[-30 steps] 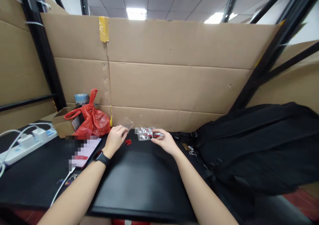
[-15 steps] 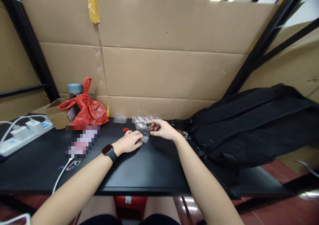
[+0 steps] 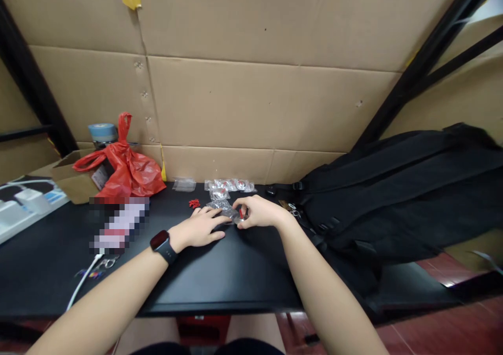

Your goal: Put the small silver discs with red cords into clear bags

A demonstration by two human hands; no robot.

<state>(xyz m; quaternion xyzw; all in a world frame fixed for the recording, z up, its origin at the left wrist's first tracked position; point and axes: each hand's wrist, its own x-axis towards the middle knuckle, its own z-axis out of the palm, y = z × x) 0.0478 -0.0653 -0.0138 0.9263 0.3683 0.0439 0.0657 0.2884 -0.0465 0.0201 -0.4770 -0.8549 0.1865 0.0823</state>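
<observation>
My left hand [image 3: 202, 227] lies flat on the black table with its fingers spread, the fingertips resting on a clear plastic bag [image 3: 221, 206]. Just to its right, my right hand [image 3: 260, 212] pinches a small round red-and-clear piece [image 3: 241, 216] at the bag's near right edge. The fingers partly cover this piece, so its exact kind is unclear. Behind the bag lie several small clear packets [image 3: 240, 185] with round red-and-silver items inside. A little pile of red pieces [image 3: 194, 203] sits beyond my left fingers.
Flat clear sleeves [image 3: 184, 185] lie near the cardboard wall [image 3: 243, 103]. On the left are a red plastic bag [image 3: 131, 171], a cardboard box [image 3: 74, 179], a blurred-out phone [image 3: 121, 224] on a white cable and a power strip [image 3: 27, 213]. A black backpack [image 3: 408, 187] fills the right side.
My right hand has come slightly nearer with the small piece, and the packets behind it show more fully. My left fingers have spread a little. The view has tipped downward.
</observation>
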